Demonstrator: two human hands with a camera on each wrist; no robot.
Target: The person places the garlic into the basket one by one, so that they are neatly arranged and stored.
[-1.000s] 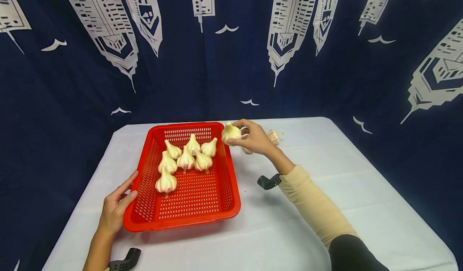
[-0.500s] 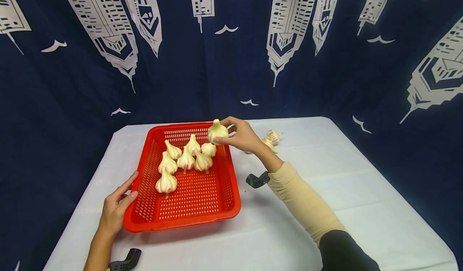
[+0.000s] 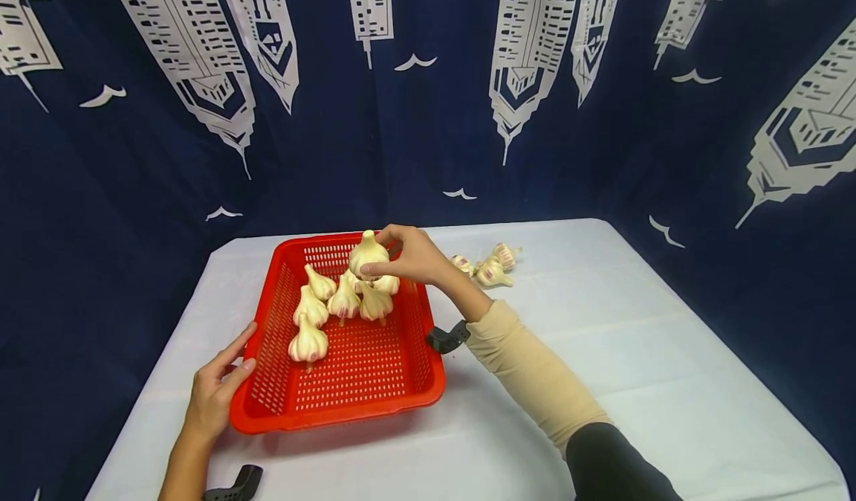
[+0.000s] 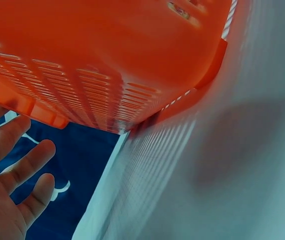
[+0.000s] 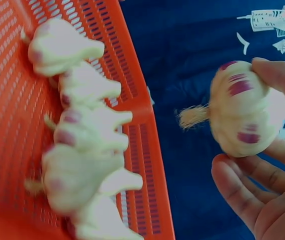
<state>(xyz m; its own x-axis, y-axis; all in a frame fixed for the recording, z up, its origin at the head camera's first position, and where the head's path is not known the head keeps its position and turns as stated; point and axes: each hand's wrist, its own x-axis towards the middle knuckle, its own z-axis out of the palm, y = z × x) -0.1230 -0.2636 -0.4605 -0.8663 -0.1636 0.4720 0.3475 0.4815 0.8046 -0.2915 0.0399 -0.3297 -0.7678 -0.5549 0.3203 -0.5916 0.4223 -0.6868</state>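
Observation:
A red perforated plastic basket (image 3: 348, 393) holds several garlic bulbs (image 3: 308, 342), bunched toward its back and left side. My right hand (image 3: 414, 257) pinches one more garlic bulb (image 5: 245, 110) between thumb and fingers, above the basket's back part. That bulb's root tuft and purple patches show in the right wrist view. My left hand (image 3: 212, 391) rests at the basket's left rim, thumb and forefinger touching it. In the left wrist view the other fingers (image 4: 28, 165) spread loosely beside the basket's outer wall, not curled round it.
Several loose garlic bulbs (image 3: 493, 271) lie on the white tablecloth (image 3: 602, 322) right of the basket, beyond my right forearm. A navy curtain (image 3: 381, 129) with white building prints hangs behind the table and round its sides.
My right hand has carried its garlic bulb leftward from the basket's right rim to over the bulbs inside. Loose bulbs on the table have come into fuller sight. My left hand stays at the rim.

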